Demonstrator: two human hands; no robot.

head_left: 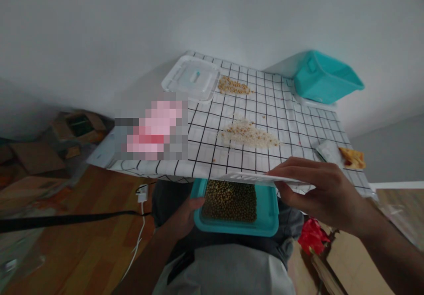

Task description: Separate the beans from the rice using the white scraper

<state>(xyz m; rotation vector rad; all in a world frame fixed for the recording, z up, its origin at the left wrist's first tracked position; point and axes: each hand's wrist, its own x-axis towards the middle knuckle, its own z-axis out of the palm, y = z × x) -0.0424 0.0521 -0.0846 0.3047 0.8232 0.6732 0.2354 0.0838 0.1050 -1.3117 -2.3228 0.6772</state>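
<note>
A teal tray (pixel 266 226) of green beans (pixel 230 200) is held just below the near edge of the tabletop (pixel 265 105), gripped at its side by the left hand (pixel 185 217). A white card (pixel 261 179), resting on that edge, is pinched by the right hand (pixel 324 193). Grain (pixel 248 135) is heaped mid-tabletop.

— Worn up top?
— Pale grey shirt (pixel 228 268), plain and loose.
— And lower down?
— Dark grey cloth (pixel 165 198) over the lap (with a black strap (pixel 180 264) at the shirt's edge).
— Arms?
— Bare along both forearms, down to left hand (pixel 183 217) and right hand (pixel 318 193) alike.
</note>
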